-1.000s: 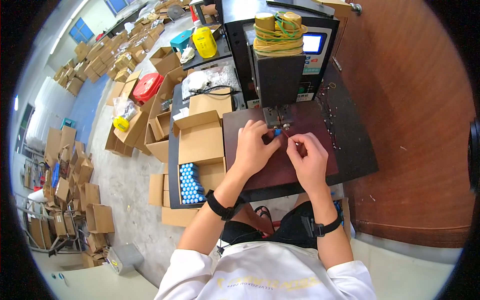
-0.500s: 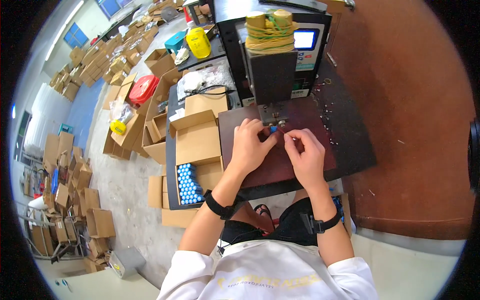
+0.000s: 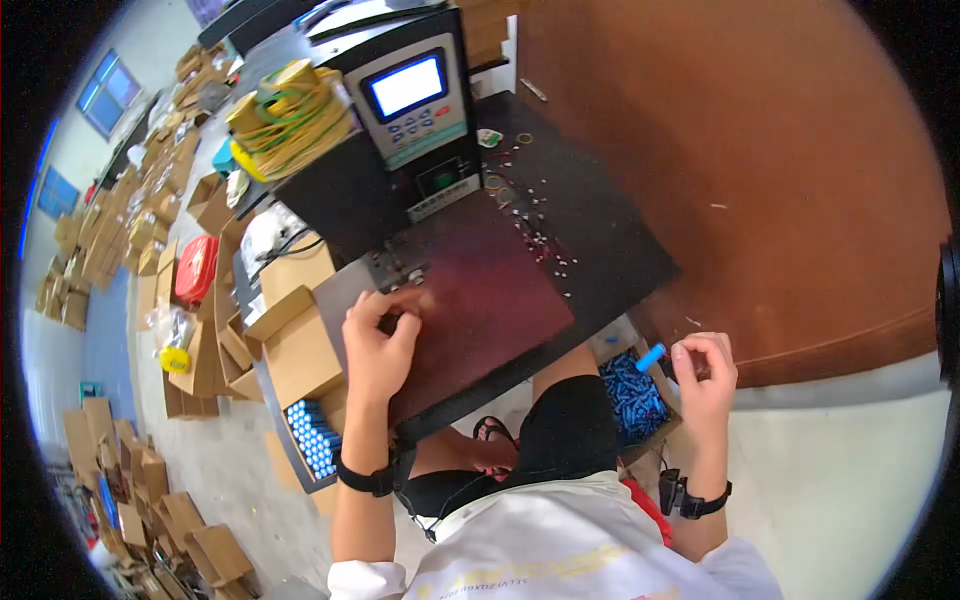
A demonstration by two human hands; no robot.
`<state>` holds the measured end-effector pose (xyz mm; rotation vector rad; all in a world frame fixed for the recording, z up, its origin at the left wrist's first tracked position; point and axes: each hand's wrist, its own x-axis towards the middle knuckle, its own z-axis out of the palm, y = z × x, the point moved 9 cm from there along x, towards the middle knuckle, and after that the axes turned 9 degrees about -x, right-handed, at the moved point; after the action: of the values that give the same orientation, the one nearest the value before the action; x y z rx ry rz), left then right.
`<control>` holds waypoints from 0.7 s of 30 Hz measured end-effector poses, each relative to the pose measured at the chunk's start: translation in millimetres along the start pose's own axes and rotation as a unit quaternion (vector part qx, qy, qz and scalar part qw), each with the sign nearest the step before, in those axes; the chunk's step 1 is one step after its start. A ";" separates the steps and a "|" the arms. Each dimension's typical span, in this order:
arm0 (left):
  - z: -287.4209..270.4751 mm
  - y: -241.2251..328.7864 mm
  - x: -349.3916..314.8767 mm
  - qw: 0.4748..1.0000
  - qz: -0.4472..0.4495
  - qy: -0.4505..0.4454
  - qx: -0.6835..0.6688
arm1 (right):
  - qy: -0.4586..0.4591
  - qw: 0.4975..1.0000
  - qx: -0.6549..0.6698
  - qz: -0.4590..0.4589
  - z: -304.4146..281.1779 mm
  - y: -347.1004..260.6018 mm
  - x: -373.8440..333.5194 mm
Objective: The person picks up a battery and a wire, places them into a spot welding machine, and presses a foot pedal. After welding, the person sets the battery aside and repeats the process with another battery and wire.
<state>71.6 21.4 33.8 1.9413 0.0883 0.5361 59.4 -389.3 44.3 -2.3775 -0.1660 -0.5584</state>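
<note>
My left hand (image 3: 385, 345) is over the dark red work plate (image 3: 490, 300), beside the spot-welder's electrodes (image 3: 412, 275). Its thumb and forefinger are curved with a gap between them, and I see nothing held there. Off to the right, my right hand (image 3: 708, 370) is closed, fingertips pinched. A blue cylindrical battery cell (image 3: 651, 357) sticks out just left of those fingertips; a thin dark wire seems to join it to them. Below the cell stands a carton (image 3: 668, 432) full of loose blue cells.
The welding machine (image 3: 425, 120) with its lit screen stands at the back, yellow-green wire (image 3: 295, 120) coiled on top. Small wired bits (image 3: 540, 240) lie on the black table. An open box (image 3: 300, 375) with upright blue cells is at left; a brown surface (image 3: 780, 200) spans the right.
My right hand has moved from the electrodes out to the right, taking the blue battery cell with it. My left hand stays near the electrodes. The head view has swung right.
</note>
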 end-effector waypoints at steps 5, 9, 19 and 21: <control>-2.9 -5.2 -1.9 0.999 -0.007 0.009 -0.037 | 0.006 0.999 -0.035 0.016 11.3 41.5 13.6; -1.3 -2.1 -1.2 1.000 -0.008 0.006 -0.020 | -0.046 0.999 -0.007 0.001 80.5 47.9 46.3; -1.9 -9.3 -2.8 0.999 -0.036 -0.008 0.033 | -0.233 0.955 -0.160 0.091 219.2 37.4 99.4; -3.2 -10.8 -2.9 0.999 -0.031 -0.007 0.037 | -0.273 0.943 -0.166 0.092 228.8 36.3 95.4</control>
<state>69.6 27.9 24.4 2.0073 0.1623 0.4841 234.5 -271.3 -90.5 -2.7896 -0.0958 0.1919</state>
